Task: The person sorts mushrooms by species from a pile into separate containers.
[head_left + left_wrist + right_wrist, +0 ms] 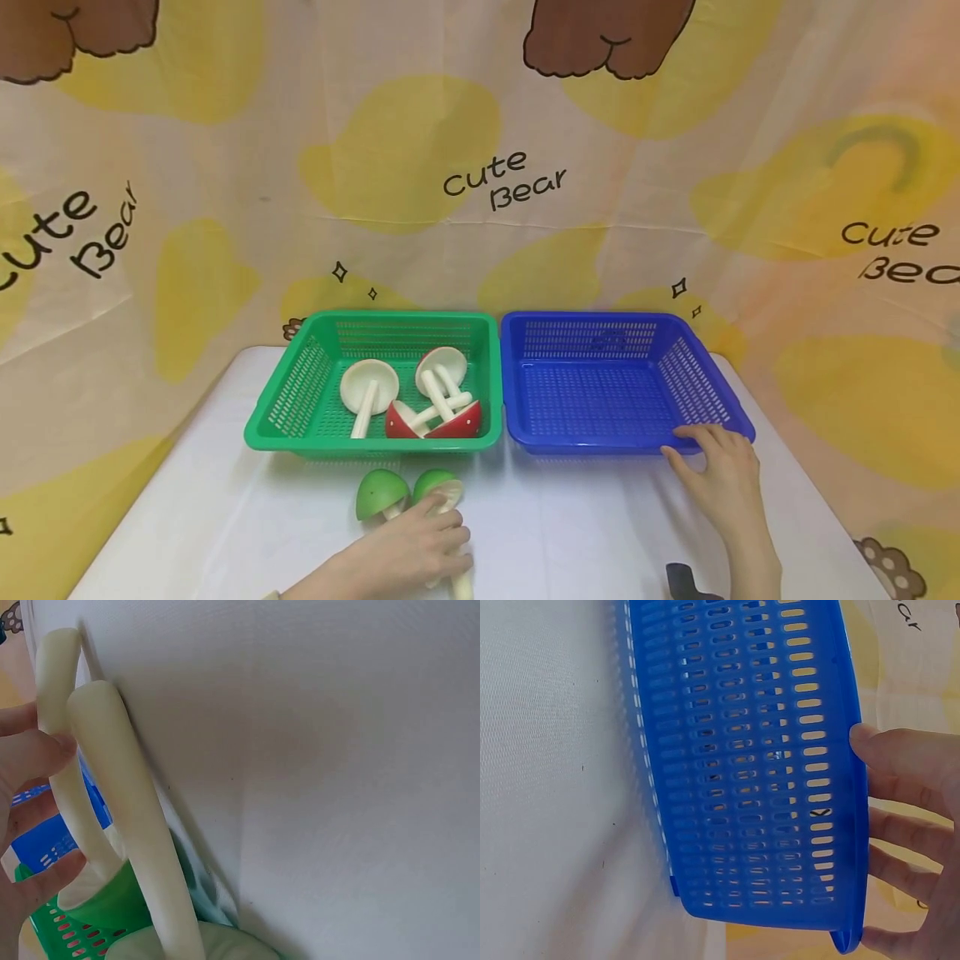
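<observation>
Two toy mushrooms with green caps lie on the table before the green basket (261,442). My left hand (420,542) holds the right-hand green mushroom (429,481) by its pale stem (71,791), thumb on one side and fingers on the other. Beside it, touching or nearly so, is the other green mushroom (381,493); its thick stem (139,825) runs close to the camera in the left wrist view. At the blue basket's (585,392) front right corner, my right hand (723,475) grips the rim (859,780), its thumb outside and its fingers over the edge.
Inside the green basket lie several mushrooms, some with red caps (459,422), stems crossing. The two baskets stand side by side against a patterned cloth backdrop (420,275). A black object (681,581) shows at the bottom edge near my right forearm. White cloth (570,525) covers the table.
</observation>
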Demonstrator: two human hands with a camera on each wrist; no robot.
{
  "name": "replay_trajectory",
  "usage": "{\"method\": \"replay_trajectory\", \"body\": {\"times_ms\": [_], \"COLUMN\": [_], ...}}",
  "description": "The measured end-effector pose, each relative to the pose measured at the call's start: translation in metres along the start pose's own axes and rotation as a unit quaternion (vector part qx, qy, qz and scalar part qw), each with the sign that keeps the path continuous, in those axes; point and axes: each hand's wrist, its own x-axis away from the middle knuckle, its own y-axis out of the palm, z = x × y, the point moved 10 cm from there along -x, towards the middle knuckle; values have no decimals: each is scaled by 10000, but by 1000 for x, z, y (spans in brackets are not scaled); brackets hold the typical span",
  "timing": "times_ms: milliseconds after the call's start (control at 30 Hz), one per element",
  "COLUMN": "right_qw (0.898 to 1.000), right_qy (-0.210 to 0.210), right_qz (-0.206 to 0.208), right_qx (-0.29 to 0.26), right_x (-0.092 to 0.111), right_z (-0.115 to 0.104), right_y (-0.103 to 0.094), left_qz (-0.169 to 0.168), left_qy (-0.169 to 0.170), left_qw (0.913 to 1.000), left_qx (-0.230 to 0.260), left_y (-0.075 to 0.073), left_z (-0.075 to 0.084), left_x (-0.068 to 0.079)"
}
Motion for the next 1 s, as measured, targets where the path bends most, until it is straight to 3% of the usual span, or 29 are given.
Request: {"method": "replay_trajectory", "body": {"times_ms": [433,800,1000], "right_qw": [10000,9999,10000], "right_qy": [14,89,-9], "right_qz": [-24,-125,49], "right_qx": [-19,2,64], "right_x": [0,0,0], "right_z": [-1,-1,-2], "right_y": [1,1,-1], "left_qz": [131,868,996], "left_qy": [122,279,312], "left_qw": [9997,9946,9908], "left_qx": [-147,-505,-864], "left_y": [-11,-40,-59], "left_z": [-1,6,4], "left_x": [-15,-48,-68]}}
